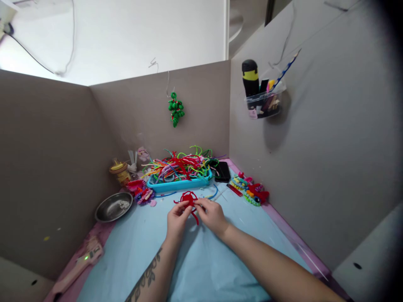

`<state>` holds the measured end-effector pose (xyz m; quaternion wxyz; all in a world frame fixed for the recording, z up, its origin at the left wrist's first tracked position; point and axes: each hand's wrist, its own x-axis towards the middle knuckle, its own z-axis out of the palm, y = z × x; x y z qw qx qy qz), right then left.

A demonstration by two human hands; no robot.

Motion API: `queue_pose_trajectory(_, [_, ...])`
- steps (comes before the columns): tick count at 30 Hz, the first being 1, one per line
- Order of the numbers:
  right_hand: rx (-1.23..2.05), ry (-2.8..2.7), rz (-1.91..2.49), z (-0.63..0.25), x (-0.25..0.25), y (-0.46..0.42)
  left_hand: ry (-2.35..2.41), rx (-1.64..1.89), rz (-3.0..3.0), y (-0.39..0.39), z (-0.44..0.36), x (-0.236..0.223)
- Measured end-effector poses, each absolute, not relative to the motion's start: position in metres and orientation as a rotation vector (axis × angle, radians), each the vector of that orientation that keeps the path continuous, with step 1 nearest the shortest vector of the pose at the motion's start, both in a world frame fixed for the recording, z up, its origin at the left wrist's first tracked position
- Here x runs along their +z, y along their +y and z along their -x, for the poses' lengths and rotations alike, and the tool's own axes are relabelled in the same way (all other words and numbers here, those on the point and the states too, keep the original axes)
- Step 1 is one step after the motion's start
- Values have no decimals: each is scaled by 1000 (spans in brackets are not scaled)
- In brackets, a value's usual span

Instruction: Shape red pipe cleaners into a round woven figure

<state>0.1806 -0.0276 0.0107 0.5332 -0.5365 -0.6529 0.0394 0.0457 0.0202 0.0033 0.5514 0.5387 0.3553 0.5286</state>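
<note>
Between my two hands is a red pipe-cleaner shape (188, 197), with loops at its top and a loose end hanging below. My left hand (178, 217) pinches it from the left with thumb and forefinger. From the right, the fingertips of my right hand (210, 212) close on its other side. Both hands hold it above the blue table cover (141, 251). Just beyond lies a blue pipe cleaner (215, 193). The exact spot each fingertip grips is partly hidden.
A turquoise tray (179, 184) heaped with colourful pipe cleaners stands behind my hands. At left are a metal bowl (107, 212) and a pink glue gun (83, 264). A black phone (222, 172), a red cutter (234, 190) and pipe-cleaner pieces (252, 193) lie right. Partitions enclose the table.
</note>
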Motion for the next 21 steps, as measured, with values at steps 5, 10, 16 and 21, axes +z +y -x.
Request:
queue_pose_trajectory(5, [121, -1567, 1237, -180, 12, -26, 845, 1243, -1260, 21, -46, 3])
queue_pose_trajectory(10, [180, -1542, 1180, -180, 10, -22, 834, 1245, -1276, 23, -46, -1])
queue_pose_trajectory(16, [421, -1332, 1205, -177, 9, -19, 840, 1223, -1302, 22, -46, 0])
queue_pose_trajectory(21, [539, -1280, 1204, -178, 8, -15, 846, 1217, -1324, 19, -48, 3])
